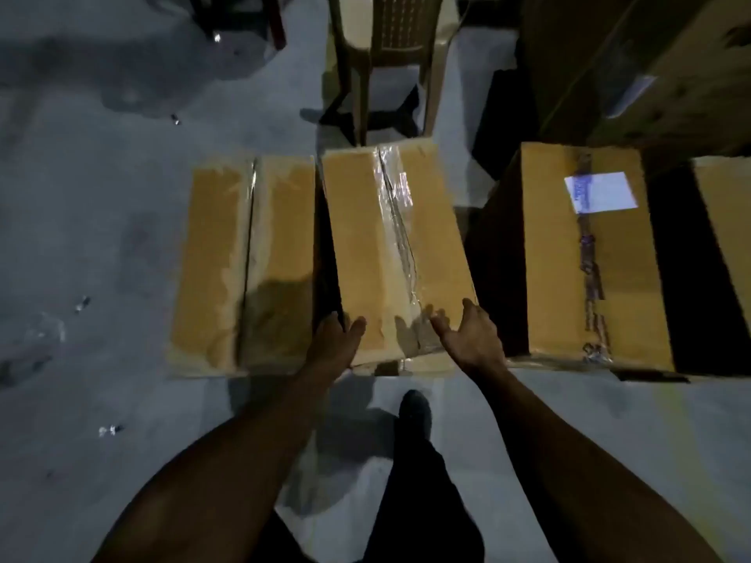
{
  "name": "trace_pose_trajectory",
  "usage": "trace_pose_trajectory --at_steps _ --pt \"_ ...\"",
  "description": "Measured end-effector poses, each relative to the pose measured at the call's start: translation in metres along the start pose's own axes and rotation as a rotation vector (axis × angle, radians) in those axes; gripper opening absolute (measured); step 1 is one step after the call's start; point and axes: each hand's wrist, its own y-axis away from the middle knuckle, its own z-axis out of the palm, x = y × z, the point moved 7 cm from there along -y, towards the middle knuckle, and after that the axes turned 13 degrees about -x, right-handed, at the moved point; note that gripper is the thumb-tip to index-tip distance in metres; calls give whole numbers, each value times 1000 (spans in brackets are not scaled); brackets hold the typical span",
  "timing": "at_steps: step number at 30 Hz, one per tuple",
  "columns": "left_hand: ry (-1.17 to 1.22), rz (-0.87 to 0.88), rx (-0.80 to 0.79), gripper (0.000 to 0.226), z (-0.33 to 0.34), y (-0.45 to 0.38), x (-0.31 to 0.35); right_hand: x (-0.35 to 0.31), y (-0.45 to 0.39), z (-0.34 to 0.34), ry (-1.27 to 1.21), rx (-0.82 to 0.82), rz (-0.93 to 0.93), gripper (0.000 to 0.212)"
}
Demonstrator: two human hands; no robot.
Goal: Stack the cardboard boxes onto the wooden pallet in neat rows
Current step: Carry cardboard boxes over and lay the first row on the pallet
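Bracketing the middle box [390, 253]: your left hand [335, 343] and right hand [473, 339], both loosely spread and gripping nothing, touch its near corners; long axis runs straight ahead.

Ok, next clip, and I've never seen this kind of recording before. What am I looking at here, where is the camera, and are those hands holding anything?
There is no machine here. One wide-angle camera sits on a person's head and looks forward and down, so you see their own two bare arms reaching out, plus a dark trouser leg and shoe below.

Cardboard boxes stand in a row on a grey floor. The left hand and right hand are at the near end of the middle box, which is taped along its top seam. The fingers look fairly straight; whether they grip the box is hard to tell.

A left box and a labelled right box flank it. A plastic chair stands behind. No wooden pallet is clearly visible.
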Motion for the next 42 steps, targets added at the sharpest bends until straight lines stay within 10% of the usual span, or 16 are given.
trace_pose_trajectory --at_steps 9,23,27,31,42 --pt "132 -251 211 73 32 -75 9 52 -127 -11 -11 -66 65 109" --pt "391 -115 492 65 -30 -195 43 10 -281 -30 -191 -32 25 96" --pt "475 -111 480 80 -29 -198 31 26 -283 -21 -245 -26 132 88" --pt "427 -93 493 40 -27 -177 40 26 -266 -28 -237 13 129 90" --pt "182 -124 515 88 -34 -10 110 20 -86 -111 -274 120 91 86"
